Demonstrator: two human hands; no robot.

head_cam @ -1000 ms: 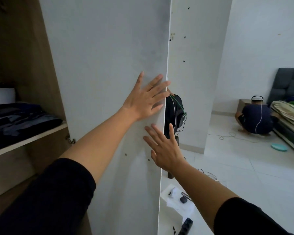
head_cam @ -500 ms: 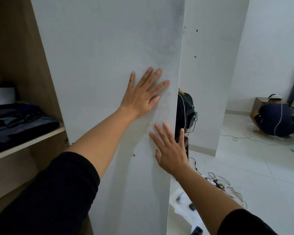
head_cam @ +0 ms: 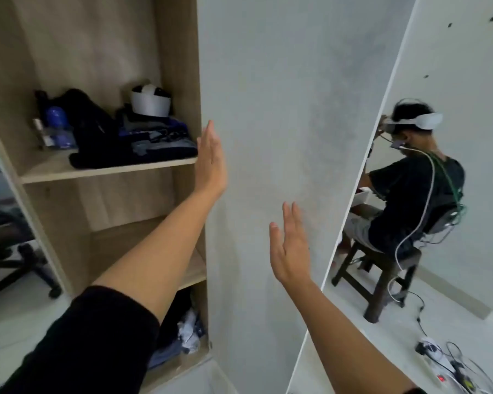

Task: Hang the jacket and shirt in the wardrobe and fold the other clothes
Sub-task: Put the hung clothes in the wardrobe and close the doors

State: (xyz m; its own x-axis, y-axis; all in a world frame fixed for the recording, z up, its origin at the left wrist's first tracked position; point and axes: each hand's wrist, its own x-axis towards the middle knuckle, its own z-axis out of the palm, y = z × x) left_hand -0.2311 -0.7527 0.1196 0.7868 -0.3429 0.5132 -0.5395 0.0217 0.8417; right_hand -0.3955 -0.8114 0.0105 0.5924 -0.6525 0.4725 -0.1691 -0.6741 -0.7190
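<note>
A tall white wardrobe door (head_cam: pixel 282 109) fills the middle of the view. My left hand (head_cam: pixel 211 163) is flat with fingers straight, at the door's hinge-side edge. My right hand (head_cam: pixel 292 245) is open too, palm toward the door's lower face, close to its free edge. Neither hand holds anything. To the left, the wooden wardrobe (head_cam: pixel 103 52) stands open. Dark folded clothes (head_cam: pixel 143 143) lie on its upper shelf (head_cam: pixel 97 172), with a white cap-like item (head_cam: pixel 151 105) on top. The jacket and shirt are not in view.
More clothes and a crumpled white bag (head_cam: pixel 188 328) lie in the wardrobe's bottom compartment. A person with a white headset sits on a wooden stool (head_cam: pixel 382 268) at the right, cables (head_cam: pixel 450 362) on the floor. A black office chair (head_cam: pixel 9 245) stands at the far left.
The view has swung left, so the wardrobe's shelves now show. Both hands have turned edge-on and slid along the door; the left hand now sits at its hinge side.
</note>
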